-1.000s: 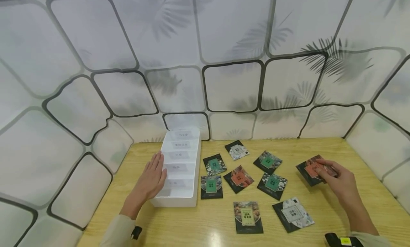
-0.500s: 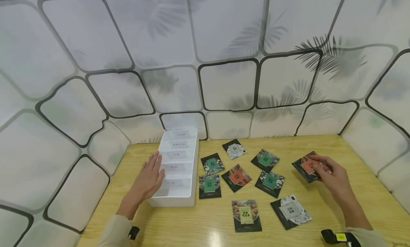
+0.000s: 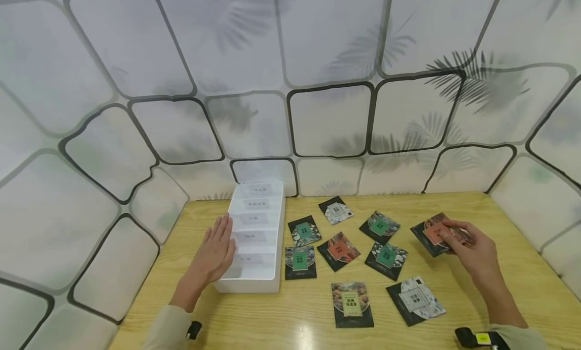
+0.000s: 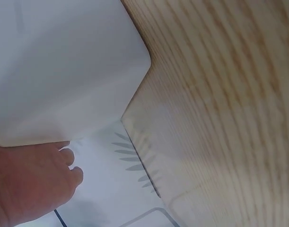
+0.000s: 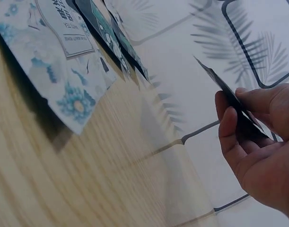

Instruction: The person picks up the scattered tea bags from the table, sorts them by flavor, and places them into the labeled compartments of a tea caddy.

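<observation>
My right hand [image 3: 474, 249] pinches a tea sachet with a red label [image 3: 433, 234] between thumb and fingers, above the right part of the table. In the right wrist view the sachet [image 5: 234, 101] appears edge-on, tilted, and off the table. My left hand [image 3: 211, 251] lies along the left side of a long white divided box [image 3: 274, 249], fingers straight and touching its rim. Labels with writing stand in the box's compartments; no sachet shows inside. In the left wrist view, the box wall [image 4: 73, 61] hides part of my left hand [image 4: 35, 182].
Several sachets lie spread on the wooden table [image 3: 254, 319]: green-labelled ones [image 3: 299, 261], another red-labelled one [image 3: 338, 250], a yellow-labelled one [image 3: 352, 304] and white-labelled ones [image 3: 415, 299]. A patterned wall [image 3: 327, 173] closes off the table's back and sides.
My right hand has moved a little left and away from me, carrying the red-labelled sachet. The left hand stays at the box, and the loose sachets lie as before.
</observation>
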